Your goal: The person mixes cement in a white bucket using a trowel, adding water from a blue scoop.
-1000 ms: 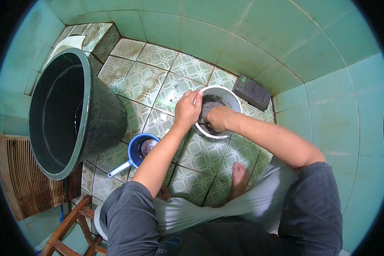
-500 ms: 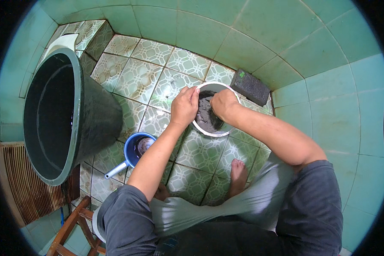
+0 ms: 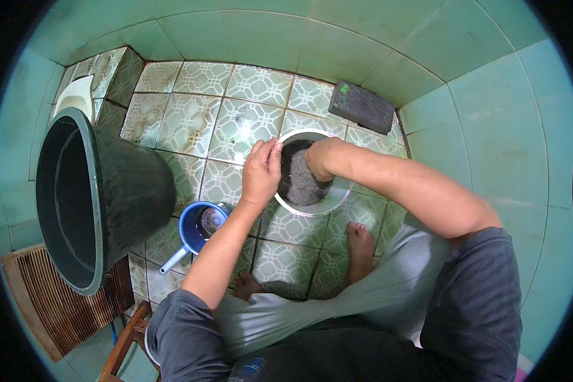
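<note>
A white round bucket (image 3: 337, 202) stands on the tiled floor in front of me, holding a wet, lumpy grey mass (image 3: 304, 181) with dark liquid around it. Whether that mass is soaked cloth or a thick paste I cannot tell. My left hand (image 3: 261, 170) is closed on the bucket's left rim, its thumb along the edge. From the right, my right hand (image 3: 323, 159) reaches down inside the bucket at the grey mass; its fingers are hidden behind the back of the hand.
Left of my left forearm sits a blue dipper (image 3: 188, 239) with some liquid. A large dark tub (image 3: 134, 191) stands beyond it, near a ribbed wooden washboard (image 3: 60, 299). By the far wall lies a black block (image 3: 363, 106). A wooden stool (image 3: 127, 340) is at lower left.
My right hand has sunk deeper into the bucket, hiding its fingers. My left hand keeps its hold on the rim. The whole view has shifted slightly.
</note>
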Available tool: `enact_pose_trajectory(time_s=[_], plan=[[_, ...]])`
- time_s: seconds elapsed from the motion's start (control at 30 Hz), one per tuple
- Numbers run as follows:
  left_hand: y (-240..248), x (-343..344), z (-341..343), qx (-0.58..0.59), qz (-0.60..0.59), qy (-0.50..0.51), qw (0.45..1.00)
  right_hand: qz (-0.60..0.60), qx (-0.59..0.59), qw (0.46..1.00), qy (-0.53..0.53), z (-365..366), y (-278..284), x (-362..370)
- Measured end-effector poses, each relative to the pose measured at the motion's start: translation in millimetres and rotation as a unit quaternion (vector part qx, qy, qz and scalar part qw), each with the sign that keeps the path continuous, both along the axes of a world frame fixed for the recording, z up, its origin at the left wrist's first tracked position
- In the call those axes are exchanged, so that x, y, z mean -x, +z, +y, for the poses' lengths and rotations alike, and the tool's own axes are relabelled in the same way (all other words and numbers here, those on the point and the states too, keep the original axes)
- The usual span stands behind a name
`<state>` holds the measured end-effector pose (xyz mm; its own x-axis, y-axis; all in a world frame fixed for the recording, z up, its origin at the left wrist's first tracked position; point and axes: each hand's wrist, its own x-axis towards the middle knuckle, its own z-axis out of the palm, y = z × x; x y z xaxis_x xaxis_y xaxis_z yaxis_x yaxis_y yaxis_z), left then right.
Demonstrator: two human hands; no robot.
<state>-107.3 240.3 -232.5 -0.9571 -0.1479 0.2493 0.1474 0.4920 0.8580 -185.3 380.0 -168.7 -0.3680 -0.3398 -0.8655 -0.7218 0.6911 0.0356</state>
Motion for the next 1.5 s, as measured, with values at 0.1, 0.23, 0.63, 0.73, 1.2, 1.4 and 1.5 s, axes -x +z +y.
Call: enact_pose_trajectory(time_s=[0.1,0.23,0.63,0.73,1.2,1.4,1.5], plan=[[5,-8,-6,0.002,-0.014,-0.001,1.000,0.006,0.004,1.000,-0.014,4,13,-2],[4,-21,-18,0.018,-0.004,0.005,1.000,0.017,0.060,0.998,-0.012,5,22,-9],[9,-37,-13,0.020,-0.034,0.043,0.998,-0.116,0.071,0.987,-0.081,0,-3,-48],[9,-38,-14,0.018,-0.037,0.041,0.998,-0.172,0.099,0.931,-0.307,4,-3,-48],[6,-35,-15,0.041,-0.027,0.019,0.999,-0.177,0.194,0.788,-0.557,11,-15,-29],[5,-34,-17,0.045,0.016,0.013,0.999,0.040,0.180,0.982,-0.039,3,11,-9],[5,-35,-16,0.022,-0.028,0.025,0.999,0.031,0.119,0.992,-0.004,-6,39,-18]])
